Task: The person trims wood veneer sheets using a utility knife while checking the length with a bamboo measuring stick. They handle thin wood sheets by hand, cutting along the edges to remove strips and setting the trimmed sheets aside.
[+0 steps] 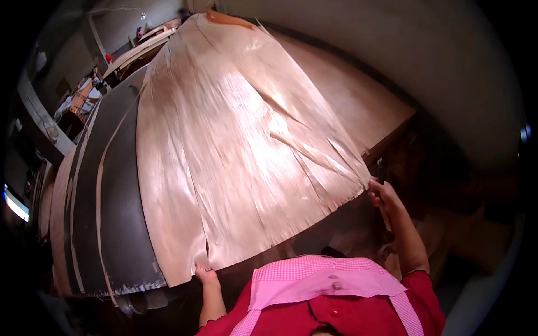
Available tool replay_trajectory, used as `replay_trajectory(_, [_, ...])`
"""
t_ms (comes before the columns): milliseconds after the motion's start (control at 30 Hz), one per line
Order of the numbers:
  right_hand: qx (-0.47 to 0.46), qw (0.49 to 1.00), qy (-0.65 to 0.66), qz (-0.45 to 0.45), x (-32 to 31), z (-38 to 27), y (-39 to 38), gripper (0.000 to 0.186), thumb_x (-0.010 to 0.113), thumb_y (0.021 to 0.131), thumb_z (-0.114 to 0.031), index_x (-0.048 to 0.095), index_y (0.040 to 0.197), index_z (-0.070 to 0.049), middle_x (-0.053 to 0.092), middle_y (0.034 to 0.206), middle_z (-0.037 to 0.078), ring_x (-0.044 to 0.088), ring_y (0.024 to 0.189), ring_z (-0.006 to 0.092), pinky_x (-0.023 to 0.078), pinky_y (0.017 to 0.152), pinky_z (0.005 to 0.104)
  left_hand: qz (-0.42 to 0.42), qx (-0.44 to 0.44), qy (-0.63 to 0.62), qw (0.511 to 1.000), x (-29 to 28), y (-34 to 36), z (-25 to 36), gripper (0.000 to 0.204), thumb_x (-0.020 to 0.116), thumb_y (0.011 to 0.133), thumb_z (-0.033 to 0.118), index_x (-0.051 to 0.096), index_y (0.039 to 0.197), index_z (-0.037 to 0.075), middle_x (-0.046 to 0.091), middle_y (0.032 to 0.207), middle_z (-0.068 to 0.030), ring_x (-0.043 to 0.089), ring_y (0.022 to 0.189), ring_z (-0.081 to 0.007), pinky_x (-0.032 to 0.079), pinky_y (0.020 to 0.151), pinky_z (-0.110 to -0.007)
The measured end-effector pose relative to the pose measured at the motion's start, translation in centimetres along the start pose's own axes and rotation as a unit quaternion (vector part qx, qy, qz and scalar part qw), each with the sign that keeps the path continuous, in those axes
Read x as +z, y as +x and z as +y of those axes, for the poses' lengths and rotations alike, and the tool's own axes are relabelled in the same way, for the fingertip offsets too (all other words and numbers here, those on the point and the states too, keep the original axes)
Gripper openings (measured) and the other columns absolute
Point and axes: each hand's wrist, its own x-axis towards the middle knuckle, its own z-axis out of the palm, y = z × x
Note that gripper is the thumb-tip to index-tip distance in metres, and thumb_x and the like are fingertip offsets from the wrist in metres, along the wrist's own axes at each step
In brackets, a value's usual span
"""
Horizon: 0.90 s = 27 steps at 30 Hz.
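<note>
A large, thin sheet of pale wood veneer (224, 140) stretches away from me, wrinkled and shiny. Splits run through it, and its near edge is ragged. My left hand (206, 274) pinches that near edge beside a long split, toward the left. At the near right corner, my right hand (382, 193) is closed on the same sheet. A narrow loose strip of veneer (308, 151) lies on top of the sheet, right of its middle. An orange-brown piece (230, 19) lies at the far end.
Left of the sheet is a dark panel (120, 196) with thin pale strips (100, 224) along it. A flat wooden board (347, 84) extends under the sheet's right side, near a wall (448, 73). Stacked pale boards (140, 50) and a post (39, 112) stand farther left.
</note>
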Motion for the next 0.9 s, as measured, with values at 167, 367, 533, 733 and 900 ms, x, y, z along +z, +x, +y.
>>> replay_trajectory(167, [-0.027,0.999,-0.024,0.029,-9.1,2.6,7.1,0.027,0.057,0.078,-0.019,0.054,0.103,-0.008,0.044,0.059,-0.005,0.041,0.045,0.0059,0.030,0.036,0.0189,-0.024,0.003,-0.022,0.999,6.0,1.0,-6.7,0.041,0.041,0.088,0.030,0.044,0.116,0.000,0.048,0.119,-0.0113,0.045,0.110,-0.0270,0.036,0.092,-0.039])
replay_trajectory(367, [0.017,0.998,-0.035,0.040,-19.6,6.1,14.6,0.037,0.060,0.076,-0.016,0.053,0.112,-0.009,0.047,0.064,-0.004,0.042,0.047,0.0063,0.033,0.039,0.0203,-0.031,-0.033,-0.036,0.998,10.8,0.8,-17.1,0.039,0.045,0.087,0.028,0.046,0.114,0.000,0.050,0.116,-0.0121,0.047,0.106,-0.0276,0.040,0.089,-0.039])
replay_trajectory(533, [0.039,0.999,-0.016,-0.008,-23.3,5.0,19.8,0.041,0.057,0.077,-0.020,0.049,0.115,-0.008,0.046,0.056,-0.002,0.040,0.041,0.0071,0.033,0.036,0.0201,0.009,0.050,-0.002,0.999,14.2,1.9,-21.1,0.038,0.046,0.086,0.031,0.050,0.108,0.001,0.054,0.108,-0.0116,0.052,0.099,-0.0280,0.043,0.085,-0.041])
replay_trajectory(733, [0.054,0.997,0.054,0.012,-29.9,5.7,27.2,0.038,0.054,0.079,-0.022,0.048,0.115,-0.010,0.046,0.058,-0.003,0.039,0.043,0.0062,0.032,0.038,0.0175,-0.038,0.042,-0.024,0.998,23.1,-3.4,-22.5,0.036,0.049,0.084,0.028,0.050,0.108,0.001,0.055,0.106,-0.0111,0.053,0.096,-0.0266,0.043,0.083,-0.040])
replay_trajectory(900, [-0.002,1.000,-0.005,0.027,-31.7,1.7,30.6,0.038,0.056,0.079,-0.017,0.050,0.116,-0.009,0.046,0.060,-0.004,0.038,0.045,0.0058,0.030,0.038,0.0178,0.077,-0.016,0.047,0.996,22.0,-8.0,-29.2,0.038,0.049,0.083,0.026,0.049,0.111,0.000,0.053,0.111,-0.0119,0.050,0.102,-0.0283,0.039,0.088,-0.042])
